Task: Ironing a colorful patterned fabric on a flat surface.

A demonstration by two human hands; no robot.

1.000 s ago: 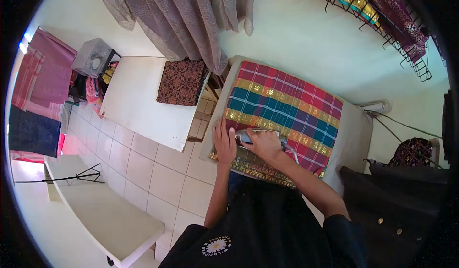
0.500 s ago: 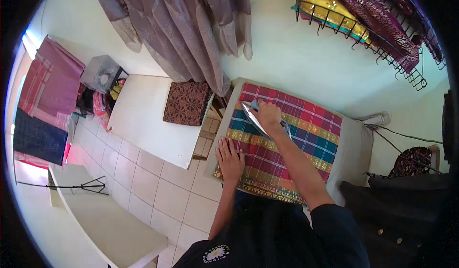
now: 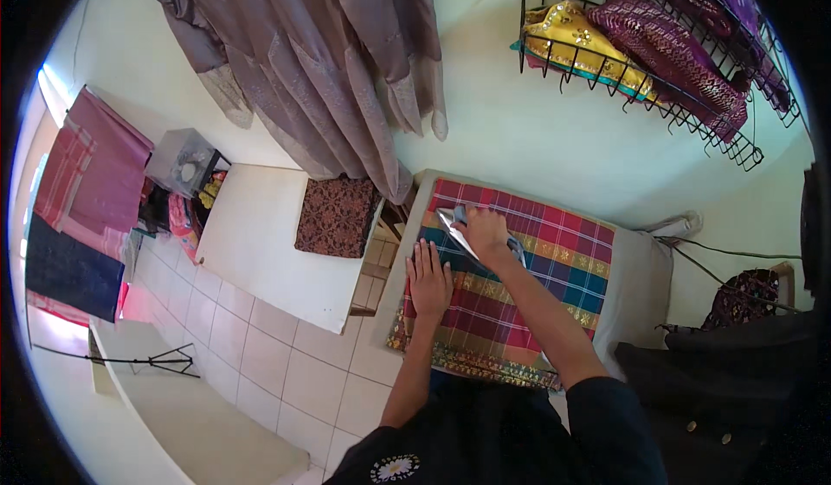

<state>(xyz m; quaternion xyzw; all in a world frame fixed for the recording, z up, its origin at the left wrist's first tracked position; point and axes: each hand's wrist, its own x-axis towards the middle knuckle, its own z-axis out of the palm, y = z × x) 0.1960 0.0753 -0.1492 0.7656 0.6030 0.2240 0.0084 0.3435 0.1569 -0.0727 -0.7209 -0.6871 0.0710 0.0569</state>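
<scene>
A folded plaid cloth point(image 3: 554, 264) in red, teal and purple with gold motifs lies on a grey padded ironing surface point(image 3: 640, 269). My right hand point(image 3: 483, 232) is closed round the handle of a clothes iron point(image 3: 459, 236), whose silvery soleplate edge shows at the left, its tip toward the cloth's upper left corner. The iron sits on the cloth; my forearm hides part of it. My left hand point(image 3: 430, 282) lies flat on the cloth's left part, fingers stretched out, just below the iron's tip.
Left of the ironing surface stands a white table point(image 3: 260, 247) with a folded brown patterned cloth point(image 3: 338, 217). A mauve garment point(image 3: 303, 61) hangs above it. On the wall, a black wire basket point(image 3: 640, 70) holds fabrics. A cord point(image 3: 736, 247) runs along the right; dark clothing point(image 3: 701, 381) hangs nearby.
My left hand has shifted slightly right and up on the cloth, closer to the iron. The iron stays in nearly the same place on the cloth. The whole view has tilted a little upward.
</scene>
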